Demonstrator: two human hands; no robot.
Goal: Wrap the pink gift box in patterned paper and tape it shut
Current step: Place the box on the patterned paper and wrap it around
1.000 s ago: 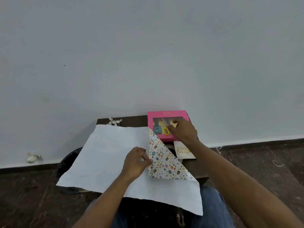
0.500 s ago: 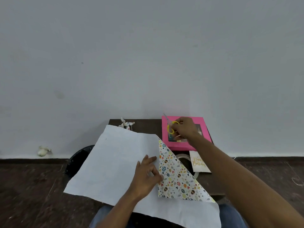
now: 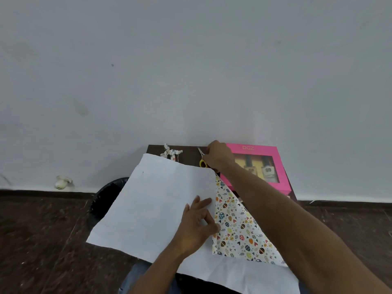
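Observation:
The pink gift box (image 3: 273, 160) with a clear window lies at the back right of a small dark table (image 3: 186, 153), against the wall. A large sheet of wrapping paper (image 3: 152, 200) lies white side up across the table, and its right corner is folded over to show the patterned side (image 3: 237, 228). My left hand (image 3: 197, 221) rests on the paper at the fold, fingers spread. My right hand (image 3: 218, 154) is at the back of the table, left of the box, shut on yellow-handled scissors (image 3: 202, 159).
A scrap of patterned ribbon (image 3: 170, 152) lies at the table's back edge. A black bin (image 3: 106, 196) stands under the paper's left side. A small white object (image 3: 62, 181) sits by the wall on the dark floor. The white wall is close behind.
My right hand lifted the scissors off the pink box and carried them left onto the table's back edge. My left hand opened and flattened on the paper. The view shifted.

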